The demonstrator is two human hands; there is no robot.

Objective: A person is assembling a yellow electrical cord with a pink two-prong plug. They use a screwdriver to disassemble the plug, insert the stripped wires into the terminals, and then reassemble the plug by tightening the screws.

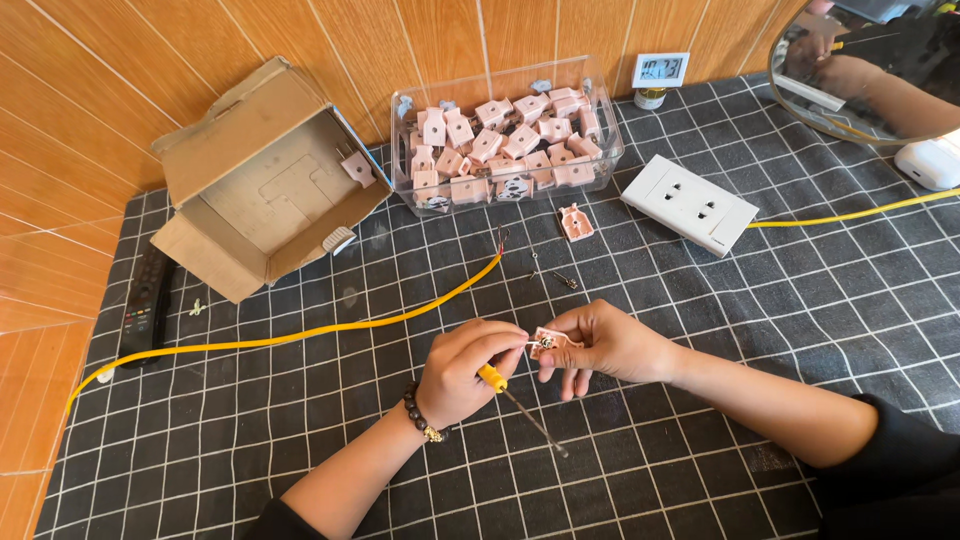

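The right hand (605, 345) pinches an opened pink plug (552, 344); the left hand (465, 370) grips a yellow-handled screwdriver (515, 398). The yellow cable (330, 330) lies unattached on the desk (700, 440), loose screws (560, 278) nearby: assembly appears incomplete.

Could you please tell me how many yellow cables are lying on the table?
2: one yellow cable crosses the table's left side to a bare end near the clear box; another runs right from the white socket plate.

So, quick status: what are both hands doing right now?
Left hand grips yellow-handled screwdriver. Right hand pinches small pink plastic plug part. Nothing blocking them.
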